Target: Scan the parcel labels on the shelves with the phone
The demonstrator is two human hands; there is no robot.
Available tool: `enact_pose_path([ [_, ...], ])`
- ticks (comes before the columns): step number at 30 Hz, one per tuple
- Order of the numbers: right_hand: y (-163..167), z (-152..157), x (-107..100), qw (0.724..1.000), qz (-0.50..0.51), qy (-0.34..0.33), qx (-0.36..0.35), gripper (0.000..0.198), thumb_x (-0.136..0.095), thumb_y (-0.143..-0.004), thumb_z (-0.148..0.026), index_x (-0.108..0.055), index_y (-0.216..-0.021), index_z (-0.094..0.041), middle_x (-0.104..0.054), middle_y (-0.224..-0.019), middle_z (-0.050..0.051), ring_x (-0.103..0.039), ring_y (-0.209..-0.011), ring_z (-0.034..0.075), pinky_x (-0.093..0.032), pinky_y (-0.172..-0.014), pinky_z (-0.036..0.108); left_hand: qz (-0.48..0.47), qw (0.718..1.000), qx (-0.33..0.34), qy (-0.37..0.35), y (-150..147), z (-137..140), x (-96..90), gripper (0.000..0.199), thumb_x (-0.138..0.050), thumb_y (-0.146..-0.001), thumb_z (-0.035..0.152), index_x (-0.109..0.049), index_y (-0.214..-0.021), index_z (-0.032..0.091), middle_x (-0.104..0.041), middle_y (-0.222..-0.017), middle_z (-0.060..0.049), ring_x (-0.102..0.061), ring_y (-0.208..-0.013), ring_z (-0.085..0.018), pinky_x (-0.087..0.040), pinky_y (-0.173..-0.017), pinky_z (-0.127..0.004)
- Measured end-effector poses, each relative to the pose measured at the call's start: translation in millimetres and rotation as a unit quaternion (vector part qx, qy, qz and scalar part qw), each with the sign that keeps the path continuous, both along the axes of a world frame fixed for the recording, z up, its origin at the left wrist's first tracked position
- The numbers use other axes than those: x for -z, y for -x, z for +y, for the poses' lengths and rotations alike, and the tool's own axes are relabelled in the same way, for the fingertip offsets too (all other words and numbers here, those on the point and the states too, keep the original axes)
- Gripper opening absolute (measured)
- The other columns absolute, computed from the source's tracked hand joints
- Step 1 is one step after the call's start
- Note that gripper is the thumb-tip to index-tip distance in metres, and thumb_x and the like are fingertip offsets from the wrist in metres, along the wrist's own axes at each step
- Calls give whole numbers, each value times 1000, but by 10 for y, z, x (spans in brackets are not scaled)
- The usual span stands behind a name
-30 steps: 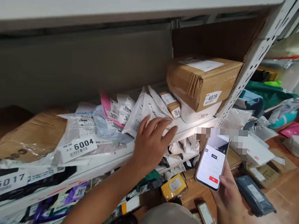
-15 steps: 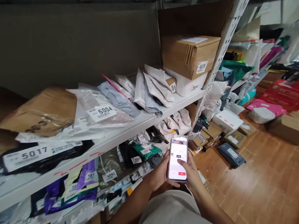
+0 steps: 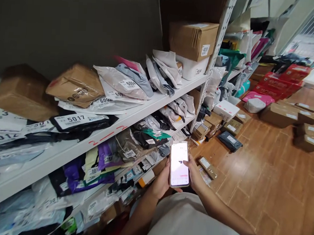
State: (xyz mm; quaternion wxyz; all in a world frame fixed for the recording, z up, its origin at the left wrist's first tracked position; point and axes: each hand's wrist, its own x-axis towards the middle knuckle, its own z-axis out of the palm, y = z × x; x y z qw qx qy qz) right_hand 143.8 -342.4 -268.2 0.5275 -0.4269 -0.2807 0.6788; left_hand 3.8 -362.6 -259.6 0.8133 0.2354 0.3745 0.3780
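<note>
A smartphone [image 3: 179, 168] with a bright, mostly white screen is held upright in front of my body. My left hand [image 3: 163, 181] wraps round its left side and lower back. On the other side, my right hand [image 3: 194, 174] grips the right edge, its thumb over the screen. The screen's text is too small to read. To the left, a white shelf [image 3: 135, 116] carries labelled parcels, among them a clear bag marked 6004 [image 3: 122, 81] and a black parcel marked 5017 [image 3: 77, 121].
A carton marked 4039 [image 3: 195, 40] rests on a white box [image 3: 193, 68] at the shelf's far end. Lower shelves hold several bagged parcels, including a purple bag [image 3: 108, 155]. On the wooden floor [image 3: 260, 173] lie a dark parcel [image 3: 230, 140], brown cartons [image 3: 279, 114] and red boxes [image 3: 278, 86].
My view has shifted, showing more of the shelf's left part and the floor at right. The phone's screen shows a different, whiter page. Both hands still hold it.
</note>
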Motion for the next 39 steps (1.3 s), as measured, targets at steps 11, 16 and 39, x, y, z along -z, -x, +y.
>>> enact_pose_path([
  [11,-48,-291,-65,994,-1,-79,-75,59,-57,-71,-23,-56,-130,-25,-69,-122,2,-60,-115,30,-48,-94,42,-70,997,-15,-34,196,-226,-61,75,-55,-94,52,-21,-157,31,-55,-142,-17,-71,-89,-31,-63,-47,-40],
  [16,44,-316,-74,989,-7,-116,-93,67,-65,-75,-23,-49,-139,-29,-68,-121,2,-60,-114,29,-47,-98,42,-93,994,-21,-45,271,-286,-30,82,-58,-93,45,-9,-158,38,-53,-145,-15,-71,-90,-30,-63,-49,-41],
  [39,48,-291,-77,994,3,-66,-83,62,-66,-78,-26,-51,-138,-28,-69,-120,2,-63,-105,28,-52,-88,39,-62,995,37,-73,363,-257,-69,109,-57,-67,10,-7,-159,41,-47,-151,-11,-67,-108,-34,-65,-58,-35],
])
